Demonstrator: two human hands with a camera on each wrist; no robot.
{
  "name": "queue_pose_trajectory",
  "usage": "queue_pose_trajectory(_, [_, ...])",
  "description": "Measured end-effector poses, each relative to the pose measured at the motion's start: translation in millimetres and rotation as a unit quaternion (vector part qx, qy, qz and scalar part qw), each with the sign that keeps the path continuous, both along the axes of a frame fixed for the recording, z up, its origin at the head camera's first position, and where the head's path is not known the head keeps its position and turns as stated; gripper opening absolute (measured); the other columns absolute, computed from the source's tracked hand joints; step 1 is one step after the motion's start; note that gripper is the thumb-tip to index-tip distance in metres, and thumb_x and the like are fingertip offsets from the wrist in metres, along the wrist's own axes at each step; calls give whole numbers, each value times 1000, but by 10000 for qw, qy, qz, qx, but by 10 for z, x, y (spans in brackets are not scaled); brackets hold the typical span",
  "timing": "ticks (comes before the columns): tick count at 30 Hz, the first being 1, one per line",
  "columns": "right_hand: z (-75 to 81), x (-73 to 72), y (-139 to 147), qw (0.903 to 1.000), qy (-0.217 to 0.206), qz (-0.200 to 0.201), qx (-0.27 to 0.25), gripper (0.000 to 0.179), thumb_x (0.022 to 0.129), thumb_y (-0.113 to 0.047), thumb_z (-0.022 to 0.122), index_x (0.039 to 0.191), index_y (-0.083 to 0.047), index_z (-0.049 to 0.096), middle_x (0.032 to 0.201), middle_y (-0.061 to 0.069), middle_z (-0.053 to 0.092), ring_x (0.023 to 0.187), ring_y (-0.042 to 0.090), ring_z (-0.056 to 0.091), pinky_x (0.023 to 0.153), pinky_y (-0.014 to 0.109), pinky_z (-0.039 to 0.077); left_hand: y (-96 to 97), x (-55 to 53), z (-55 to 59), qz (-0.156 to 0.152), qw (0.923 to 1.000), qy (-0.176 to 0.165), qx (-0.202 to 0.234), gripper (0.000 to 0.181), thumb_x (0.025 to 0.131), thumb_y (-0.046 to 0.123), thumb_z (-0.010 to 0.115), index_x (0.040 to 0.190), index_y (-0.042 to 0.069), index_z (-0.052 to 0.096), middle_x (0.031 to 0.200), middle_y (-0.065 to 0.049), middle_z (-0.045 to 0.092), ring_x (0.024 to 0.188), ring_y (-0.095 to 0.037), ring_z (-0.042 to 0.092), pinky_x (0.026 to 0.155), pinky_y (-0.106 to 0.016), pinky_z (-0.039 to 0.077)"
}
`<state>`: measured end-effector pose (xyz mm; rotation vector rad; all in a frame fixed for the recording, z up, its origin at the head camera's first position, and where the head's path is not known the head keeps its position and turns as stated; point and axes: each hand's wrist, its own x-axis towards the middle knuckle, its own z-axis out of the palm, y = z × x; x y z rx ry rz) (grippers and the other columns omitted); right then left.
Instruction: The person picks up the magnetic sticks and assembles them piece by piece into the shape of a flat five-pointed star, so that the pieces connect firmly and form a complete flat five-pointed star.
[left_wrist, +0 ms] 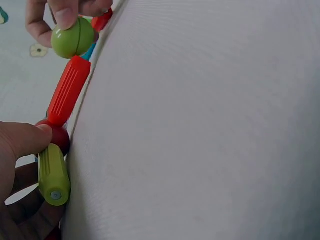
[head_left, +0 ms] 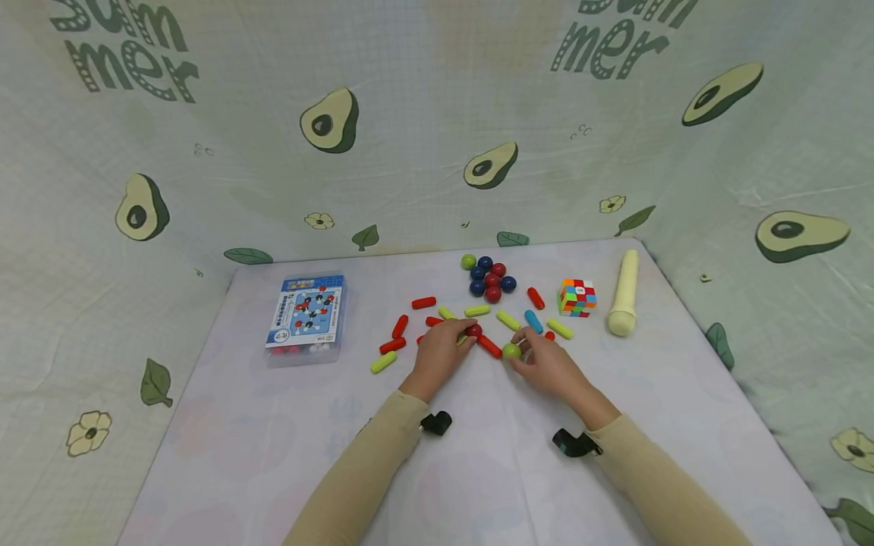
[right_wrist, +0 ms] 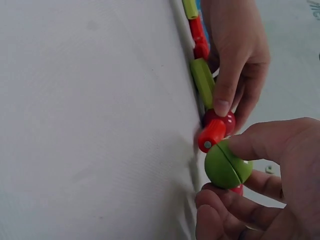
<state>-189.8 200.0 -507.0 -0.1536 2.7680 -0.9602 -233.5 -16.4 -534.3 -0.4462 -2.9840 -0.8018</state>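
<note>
Thumb and fingers of my left hand (head_left: 438, 353) pinch a dark red ball (head_left: 474, 331). A red ridged stick (head_left: 489, 346) runs from that ball toward the right hand, and a yellow-green stick (left_wrist: 53, 172) meets the ball's other side. My right hand (head_left: 551, 369) holds a green ball (head_left: 511, 350) between thumb and fingers; a seam line crosses it in the right wrist view. The ball sits right at the red stick's free end, whose tip shows a small round metal-looking spot (right_wrist: 207, 144).
Beyond the hands, several balls (head_left: 492, 280) in blue, red and green sit clustered. Loose sticks lie around, including a blue stick (head_left: 533, 321) and a red stick (head_left: 424, 302). A boxed molecule-model set (head_left: 306, 318) lies left; a puzzle cube (head_left: 577, 297) and a pale yellow club-shaped object (head_left: 624, 296) lie right.
</note>
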Motion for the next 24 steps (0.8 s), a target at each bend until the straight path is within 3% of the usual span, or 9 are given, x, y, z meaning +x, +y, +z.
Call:
queue_pose_trajectory(7, [-40,51,5,9999,-54,100,-39,35,93,-25,75,121,-14,57,102,3,65,86,19,60,76,34,54,5,3,-1,30,10000,3,-36,44,94,35,74,138,27,66,129,3,68,120,-16,62,98,-33,53])
queue_pose_trajectory(15, [-91,69,12,9991,203,357,-89,35,92,-23,77,119,-13,58,95,0,63,80,16,57,69,30,51,-5,1,25,-2,10000,-65,-5,44,95,34,73,138,26,65,131,3,67,121,-16,62,99,-33,52])
queue_pose_trajectory(24, [-108,76,-12,9991,226,301,-184,35,90,-21,78,119,-12,60,95,0,61,81,17,56,72,33,50,9,12,36,47,9999,-80,-87,44,95,34,73,138,25,66,130,3,68,120,-16,62,98,-32,52])
